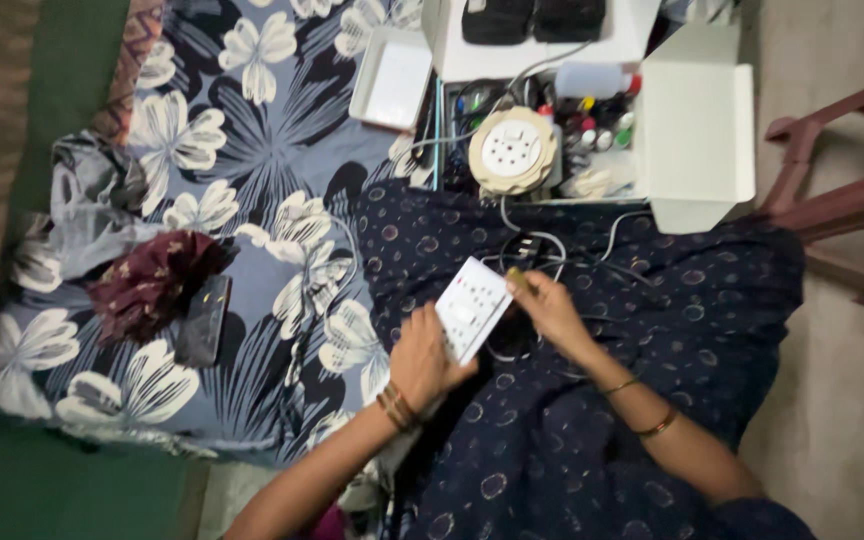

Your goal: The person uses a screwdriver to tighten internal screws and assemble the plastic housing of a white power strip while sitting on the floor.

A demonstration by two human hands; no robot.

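Both hands' grip holds a white switch plate (pixel 472 305); open box (pixel 697 130) holds a cable reel (pixel 512 150).

We note a white rectangular switch plate (pixel 472 307) at centre frame, tilted, face up over the dark dotted fabric, with black wires (pixel 537 250) just above it.

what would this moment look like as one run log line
left hand: holds white switch plate | right hand: pinches small yellowish part at plate's top edge | place: over lap, dark dotted cloth
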